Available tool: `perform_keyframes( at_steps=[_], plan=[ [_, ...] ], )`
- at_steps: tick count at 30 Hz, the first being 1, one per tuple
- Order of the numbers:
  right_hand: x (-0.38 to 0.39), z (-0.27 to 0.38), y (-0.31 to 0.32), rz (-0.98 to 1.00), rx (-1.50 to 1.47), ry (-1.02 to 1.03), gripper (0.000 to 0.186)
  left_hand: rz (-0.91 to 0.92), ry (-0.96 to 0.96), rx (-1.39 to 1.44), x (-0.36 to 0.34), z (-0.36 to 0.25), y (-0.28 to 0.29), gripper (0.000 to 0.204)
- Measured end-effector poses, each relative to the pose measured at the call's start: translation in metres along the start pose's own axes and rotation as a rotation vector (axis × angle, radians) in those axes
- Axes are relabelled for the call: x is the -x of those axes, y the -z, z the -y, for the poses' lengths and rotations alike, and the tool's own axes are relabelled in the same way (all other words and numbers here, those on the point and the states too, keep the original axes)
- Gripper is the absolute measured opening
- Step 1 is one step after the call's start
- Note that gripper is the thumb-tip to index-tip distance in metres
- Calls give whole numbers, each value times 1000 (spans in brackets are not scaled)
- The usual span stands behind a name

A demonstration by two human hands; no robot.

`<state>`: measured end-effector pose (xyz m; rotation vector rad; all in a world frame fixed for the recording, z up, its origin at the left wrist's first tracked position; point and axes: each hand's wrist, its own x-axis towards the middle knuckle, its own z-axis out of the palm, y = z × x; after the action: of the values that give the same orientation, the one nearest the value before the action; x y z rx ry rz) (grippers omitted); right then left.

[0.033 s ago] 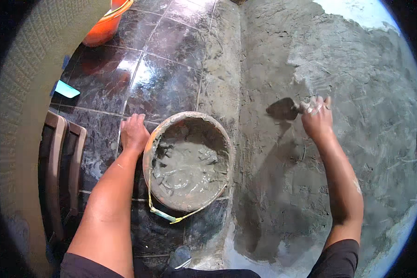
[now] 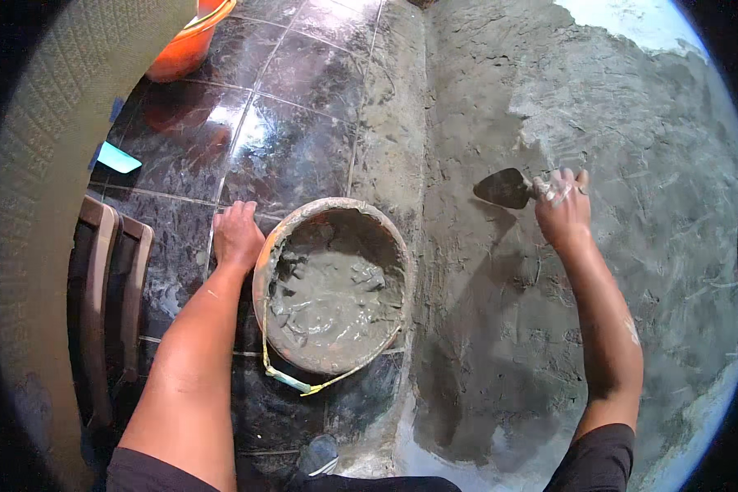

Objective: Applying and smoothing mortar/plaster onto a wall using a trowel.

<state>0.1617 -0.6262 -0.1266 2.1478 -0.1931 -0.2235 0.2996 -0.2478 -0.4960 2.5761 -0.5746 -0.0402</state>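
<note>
The trowel [image 2: 504, 189] lay flat against the grey plastered wall [image 2: 631, 271], its dark pointed blade aimed toward the person's left and its handle buried in the right hand [image 2: 562, 209]. That hand was closed in a fist round the handle, its fingers [image 2: 559, 190] smeared with pale mortar, and the right forearm ran down from it to the lower edge of the view, ending in a dark sleeve. The plaster around the blade looked wet and rough, with trowel marks across it; higher up and to the right a lighter, bare patch of wall showed.

To the left of the trowel, well apart from it, a round bucket [image 2: 262, 271] stood on the floor [image 2: 295, 148] at the foot of the wall. It held grey mortar [image 2: 336, 303], lumpy and wet, and its rim and walls were caked with the same stuff. A yellowish bail hung loose over its near side. The left hand [image 2: 238, 234] rested on the floor just beside the bucket's left rim, fingers together and pointing away from the person; whether it touched the rim could not be told.

The floor was of dark glossy tiles, streaked with mortar near the wall. An orange tub [image 2: 190, 41] stood at the far end, and a wooden piece [image 2: 111, 287] lay at the left.
</note>
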Motion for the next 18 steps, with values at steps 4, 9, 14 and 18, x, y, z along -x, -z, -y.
perform_keyframes(
  at_steps=[4,9,14,18],
  plan=[
    [26,17,9,136,-61,187,17,-8,12,4,1,3,0,33],
    [60,73,-1,530,-99,466,20,16,22,-1,0,0,2,33],
    [43,73,-15,502,-57,380,23,23,26,-4,-1,-3,3,34],
    [3,58,-24,336,27,227,26,-21,4,-7,-1,2,7,33]
  ],
)
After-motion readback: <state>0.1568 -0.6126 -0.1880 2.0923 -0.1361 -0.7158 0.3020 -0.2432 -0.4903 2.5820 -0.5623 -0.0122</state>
